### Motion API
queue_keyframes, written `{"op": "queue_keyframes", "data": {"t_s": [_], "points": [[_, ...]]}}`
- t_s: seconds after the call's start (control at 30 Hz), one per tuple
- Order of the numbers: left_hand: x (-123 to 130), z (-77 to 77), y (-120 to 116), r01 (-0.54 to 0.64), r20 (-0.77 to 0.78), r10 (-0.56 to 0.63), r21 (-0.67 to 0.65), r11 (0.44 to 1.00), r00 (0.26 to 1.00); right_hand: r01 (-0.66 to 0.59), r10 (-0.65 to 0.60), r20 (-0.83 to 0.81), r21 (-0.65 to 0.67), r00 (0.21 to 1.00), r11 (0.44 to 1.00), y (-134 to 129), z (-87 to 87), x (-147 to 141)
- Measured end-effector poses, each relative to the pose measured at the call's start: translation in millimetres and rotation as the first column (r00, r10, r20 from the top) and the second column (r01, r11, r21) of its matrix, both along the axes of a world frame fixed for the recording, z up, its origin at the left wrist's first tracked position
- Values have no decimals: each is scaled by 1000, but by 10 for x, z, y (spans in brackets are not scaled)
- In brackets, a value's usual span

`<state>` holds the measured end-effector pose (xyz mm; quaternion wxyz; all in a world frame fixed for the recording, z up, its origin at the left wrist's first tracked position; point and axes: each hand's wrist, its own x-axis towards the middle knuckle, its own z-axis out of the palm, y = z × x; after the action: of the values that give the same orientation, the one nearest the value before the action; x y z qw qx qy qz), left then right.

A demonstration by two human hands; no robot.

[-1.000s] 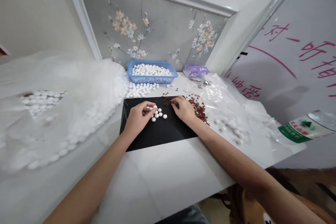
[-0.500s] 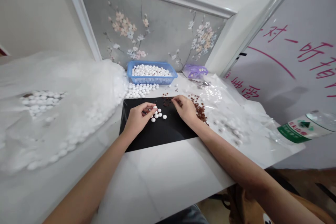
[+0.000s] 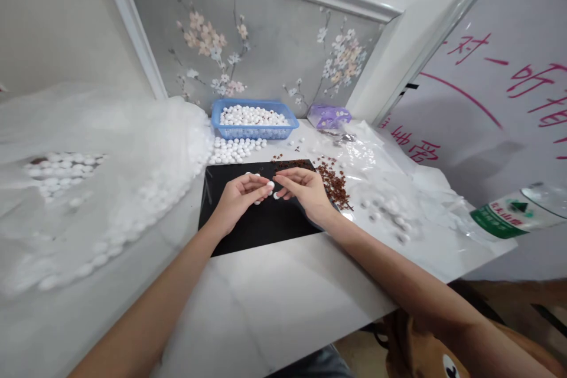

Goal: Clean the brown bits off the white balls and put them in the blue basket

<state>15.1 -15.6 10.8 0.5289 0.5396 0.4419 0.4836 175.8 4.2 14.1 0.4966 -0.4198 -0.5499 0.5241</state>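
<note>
My left hand (image 3: 241, 199) is closed in a pinch on a white ball (image 3: 270, 185) over the black mat (image 3: 257, 230). Beside it, my right hand (image 3: 305, 192) has its thumb and forefinger pressed together close to that ball; what they hold, if anything, is too small to make out. A few more white balls lie on the mat, partly hidden by the fingers. Small reddish-brown star-shaped pieces (image 3: 335, 184) are heaped at the mat's right edge and scattered along its far edge.
Behind the mat stands a blue basket (image 3: 254, 132) of white balls, with loose balls (image 3: 234, 150) in front. A large clear bag of balls (image 3: 146, 189) fills the left. Rightward are a purple packet (image 3: 328, 116), clear plastic bags (image 3: 390, 201) and a bottle (image 3: 514, 212).
My right hand has moved left from the brown pieces to the ball in my left hand, and the two hands now nearly meet. The view has shifted slightly.
</note>
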Motion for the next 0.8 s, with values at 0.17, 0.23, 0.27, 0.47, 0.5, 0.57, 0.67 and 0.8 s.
{"op": "queue_keyframes", "data": {"t_s": [0.17, 0.23, 0.27, 0.47, 0.5, 0.57, 0.67, 0.8], "points": [[-10, -4, 8, 13, -20, -13, -3, 1000, 1000, 34, -34, -6, 59, 999, 998, -26, -14, -12], [-10, -5, 9, 18, -17, -18, -12, 1000, 1000, 37, -40, 32, 88, 999, 995, -37, -16, -23], [-10, -5, 10, 20, -10, -20, -21, 1000, 1000, 38, -44, 57, 103, 997, 994, -41, -16, -27], [-18, -7, 21, 6, 61, -2, -58, 998, 998, 0, -29, 146, 189, 989, 982, -43, -10, -10], [-20, -10, 23, -1, 71, 5, -59, 998, 997, -15, -18, 156, 210, 988, 978, -42, -7, -3], [-23, -18, 29, -6, 86, 11, -58, 998, 996, -24, -31, 190, 282, 981, 959, -43, -3, 7], [-27, -32, 40, 14, 105, -7, -61, 998, 994, -13, -93, 243, 401, 965, 916, -48, -13, 9], [-39, -32, 51, 20, 125, -9, -85, 996, 992, -41, -86, 268, 434, 960, 900, -54, -63, -4]]}}
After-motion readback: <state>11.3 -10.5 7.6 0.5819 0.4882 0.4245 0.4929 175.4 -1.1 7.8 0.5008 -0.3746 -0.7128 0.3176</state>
